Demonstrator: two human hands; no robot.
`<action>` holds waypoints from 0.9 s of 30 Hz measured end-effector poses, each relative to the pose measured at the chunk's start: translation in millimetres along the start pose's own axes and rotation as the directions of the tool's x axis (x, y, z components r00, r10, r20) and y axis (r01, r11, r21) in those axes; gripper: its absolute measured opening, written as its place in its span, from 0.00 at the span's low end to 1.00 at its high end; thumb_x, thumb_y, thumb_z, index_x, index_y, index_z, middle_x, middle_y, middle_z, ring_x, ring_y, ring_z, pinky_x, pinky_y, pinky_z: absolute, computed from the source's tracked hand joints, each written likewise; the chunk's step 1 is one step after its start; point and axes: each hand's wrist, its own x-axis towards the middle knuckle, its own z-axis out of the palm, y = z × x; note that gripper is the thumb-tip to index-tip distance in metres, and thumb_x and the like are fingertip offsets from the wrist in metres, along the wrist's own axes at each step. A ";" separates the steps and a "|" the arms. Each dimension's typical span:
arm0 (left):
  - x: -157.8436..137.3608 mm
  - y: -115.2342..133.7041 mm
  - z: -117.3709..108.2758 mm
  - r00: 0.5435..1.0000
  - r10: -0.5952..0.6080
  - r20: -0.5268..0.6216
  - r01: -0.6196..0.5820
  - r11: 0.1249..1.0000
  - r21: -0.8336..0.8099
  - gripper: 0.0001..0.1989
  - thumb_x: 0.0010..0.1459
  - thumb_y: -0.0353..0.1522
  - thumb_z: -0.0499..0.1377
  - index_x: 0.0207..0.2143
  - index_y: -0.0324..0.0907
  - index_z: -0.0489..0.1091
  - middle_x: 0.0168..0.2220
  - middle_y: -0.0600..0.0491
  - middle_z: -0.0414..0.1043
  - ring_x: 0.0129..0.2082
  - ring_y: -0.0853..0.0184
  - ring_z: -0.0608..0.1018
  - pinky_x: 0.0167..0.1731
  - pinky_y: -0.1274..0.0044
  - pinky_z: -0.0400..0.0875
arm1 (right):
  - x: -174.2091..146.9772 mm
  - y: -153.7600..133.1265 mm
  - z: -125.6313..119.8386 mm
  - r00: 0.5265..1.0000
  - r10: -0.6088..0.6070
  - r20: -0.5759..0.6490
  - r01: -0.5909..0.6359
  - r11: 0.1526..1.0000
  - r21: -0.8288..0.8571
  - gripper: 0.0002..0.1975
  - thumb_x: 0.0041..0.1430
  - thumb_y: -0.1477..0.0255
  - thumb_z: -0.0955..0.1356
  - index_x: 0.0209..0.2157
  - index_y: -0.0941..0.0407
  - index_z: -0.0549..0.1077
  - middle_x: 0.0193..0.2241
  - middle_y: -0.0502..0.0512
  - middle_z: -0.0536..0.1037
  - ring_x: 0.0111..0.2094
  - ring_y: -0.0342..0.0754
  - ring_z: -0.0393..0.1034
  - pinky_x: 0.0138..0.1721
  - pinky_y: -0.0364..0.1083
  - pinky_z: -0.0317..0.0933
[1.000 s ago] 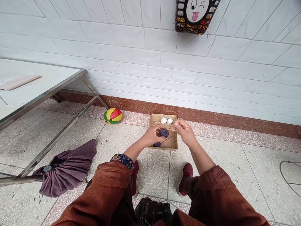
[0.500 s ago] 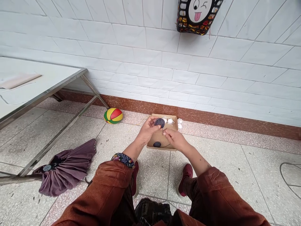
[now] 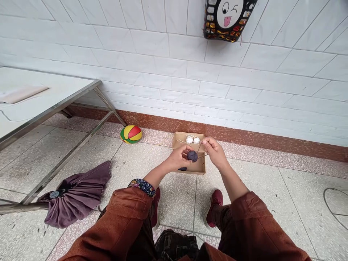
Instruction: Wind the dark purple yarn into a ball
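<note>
My left hand (image 3: 179, 157) is closed around a small ball of dark purple-grey yarn (image 3: 192, 156). To its right, my right hand (image 3: 214, 149) pinches the yarn strand (image 3: 200, 146), which runs taut from the ball to the fingertips. Below both hands an open cardboard box (image 3: 200, 168) lies on the floor against the wall. Two white yarn balls (image 3: 193, 139) with loose thread rest in its far part. A second dark ball (image 3: 182, 169) sits in the near part, partly covered by my left hand.
A striped ball (image 3: 131, 134) lies by a metal-framed table (image 3: 78, 90) on the left. A folded purple umbrella (image 3: 78, 195) is on the floor near it. High on the tiled wall hangs a black basket (image 3: 225, 34). A thin cable (image 3: 330, 206) lies far right.
My right hand has moved up and right, drawing the strand away from the ball. My left hand has brought the yarn ball slightly lower and to the right.
</note>
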 end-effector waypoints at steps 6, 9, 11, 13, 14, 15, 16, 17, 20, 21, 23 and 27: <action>-0.9 9.0 9.5 0.995 0.083 0.054 -0.056 0.922 -0.383 0.25 0.44 0.30 0.72 0.45 0.44 0.68 0.44 0.50 0.73 0.44 0.65 0.76 0.44 0.74 0.68 | 4.2 15.3 11.1 0.997 0.076 0.005 -0.075 0.988 -0.132 0.13 0.66 0.60 0.63 0.31 0.53 0.71 0.26 0.49 0.70 0.28 0.47 0.63 0.32 0.45 0.58; 4.2 6.9 7.1 0.992 0.080 -0.096 -0.115 0.882 -0.458 0.26 0.44 0.29 0.72 0.46 0.44 0.68 0.44 0.51 0.73 0.45 0.66 0.75 0.47 0.73 0.68 | -0.6 19.9 22.0 0.991 0.085 0.102 -0.061 0.975 -0.211 0.10 0.65 0.64 0.63 0.34 0.53 0.72 0.27 0.50 0.74 0.30 0.49 0.67 0.33 0.45 0.59; 7.2 3.3 3.5 0.981 0.043 -0.192 -0.125 0.888 -0.442 0.24 0.45 0.30 0.71 0.45 0.43 0.68 0.43 0.52 0.74 0.44 0.67 0.75 0.48 0.73 0.68 | -4.6 20.0 28.7 0.984 0.068 0.163 -0.027 0.970 -0.240 0.09 0.65 0.65 0.64 0.37 0.53 0.73 0.29 0.51 0.75 0.32 0.50 0.69 0.34 0.45 0.60; 9.2 -1.1 -0.6 0.959 0.007 -0.283 -0.121 0.913 -0.390 0.22 0.45 0.30 0.70 0.43 0.42 0.68 0.41 0.53 0.74 0.42 0.67 0.76 0.49 0.72 0.67 | -8.2 16.6 33.6 0.973 0.040 0.228 0.019 0.967 -0.253 0.10 0.67 0.65 0.63 0.37 0.53 0.73 0.29 0.51 0.75 0.31 0.49 0.68 0.33 0.45 0.59; 10.0 -3.4 -2.6 0.946 -0.007 -0.324 -0.115 0.928 -0.355 0.22 0.45 0.30 0.70 0.42 0.42 0.68 0.40 0.53 0.74 0.41 0.67 0.76 0.48 0.72 0.68 | -9.8 13.5 35.1 0.963 0.020 0.268 0.050 0.967 -0.250 0.11 0.68 0.65 0.62 0.36 0.53 0.73 0.28 0.50 0.74 0.30 0.48 0.68 0.33 0.44 0.59; 10.6 -5.6 -4.5 0.934 -0.021 -0.358 -0.102 0.942 -0.320 0.21 0.44 0.29 0.70 0.41 0.42 0.67 0.39 0.54 0.74 0.40 0.68 0.76 0.48 0.72 0.68 | -11.1 9.6 35.9 0.950 -0.003 0.312 0.082 0.967 -0.240 0.12 0.69 0.64 0.62 0.35 0.53 0.72 0.27 0.50 0.73 0.29 0.47 0.66 0.33 0.44 0.58; 11.1 -7.6 -6.0 0.923 -0.033 -0.383 -0.085 0.954 -0.287 0.21 0.44 0.29 0.69 0.41 0.42 0.67 0.38 0.54 0.74 0.40 0.68 0.76 0.48 0.72 0.68 | -12.2 5.1 35.9 0.936 -0.027 0.352 0.110 0.970 -0.218 0.13 0.70 0.64 0.62 0.33 0.53 0.72 0.27 0.49 0.72 0.28 0.46 0.65 0.33 0.44 0.58; 11.5 -9.4 -7.2 0.916 -0.042 -0.398 -0.068 0.964 -0.258 0.21 0.44 0.29 0.69 0.41 0.42 0.67 0.38 0.54 0.75 0.39 0.67 0.76 0.47 0.71 0.68 | -13.0 0.2 35.2 0.922 -0.050 0.385 0.130 0.974 -0.186 0.14 0.70 0.63 0.62 0.33 0.54 0.72 0.27 0.49 0.72 0.28 0.45 0.65 0.34 0.44 0.58; 12.4 -12.3 -8.3 0.916 -0.048 -0.397 -0.026 0.984 -0.178 0.22 0.42 0.30 0.69 0.40 0.42 0.67 0.38 0.53 0.75 0.39 0.66 0.76 0.46 0.71 0.68 | -13.8 -12.8 29.0 0.912 -0.085 0.400 0.124 0.990 -0.070 0.15 0.70 0.60 0.62 0.34 0.54 0.73 0.28 0.49 0.73 0.28 0.44 0.64 0.33 0.44 0.59; 12.4 -12.5 -7.8 0.923 -0.045 -0.382 -0.016 0.987 -0.157 0.22 0.42 0.30 0.70 0.40 0.42 0.67 0.38 0.53 0.75 0.39 0.66 0.76 0.45 0.71 0.68 | -13.3 -15.4 26.0 0.923 -0.085 0.375 0.107 0.994 -0.037 0.16 0.70 0.59 0.63 0.35 0.54 0.74 0.27 0.49 0.72 0.27 0.44 0.64 0.33 0.44 0.59; 11.1 -11.4 -5.8 0.943 -0.036 -0.330 -0.006 0.992 -0.126 0.23 0.41 0.30 0.70 0.40 0.42 0.68 0.38 0.53 0.74 0.38 0.67 0.75 0.43 0.72 0.68 | -11.1 -16.8 19.4 0.953 -0.077 0.294 0.077 0.997 0.012 0.16 0.69 0.57 0.63 0.37 0.53 0.74 0.26 0.49 0.71 0.26 0.45 0.63 0.31 0.44 0.59; 3.8 -3.8 0.4 0.994 -0.022 -0.104 0.011 0.995 -0.101 0.21 0.42 0.29 0.70 0.40 0.42 0.68 0.36 0.54 0.73 0.35 0.68 0.74 0.38 0.74 0.67 | -3.1 -7.0 10.1 0.996 -0.048 0.076 0.047 0.999 0.015 0.17 0.68 0.54 0.63 0.36 0.53 0.73 0.27 0.50 0.70 0.29 0.47 0.65 0.31 0.45 0.60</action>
